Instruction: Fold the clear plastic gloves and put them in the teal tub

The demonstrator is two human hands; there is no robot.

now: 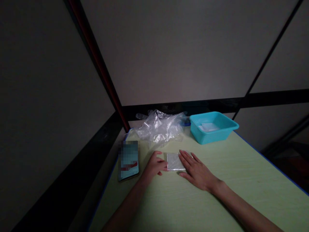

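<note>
A flat white square packet in clear plastic wrap (173, 161) lies on the table in front of me. My right hand (194, 169) rests flat over its right part, fingers stretched out and thumb apart. At the packet's left edge, my left hand (155, 164) touches it with fingertips, its fingers loosely curved and spread. The packet's right side is partly hidden under my right fingers.
Behind the hands sits a crumpled heap of clear plastic bags (160, 127). A turquoise basin (210, 138) with white packets inside stands at the back right of the pale table (241, 170). A phone (129, 159) lies at the left edge; walls rise behind.
</note>
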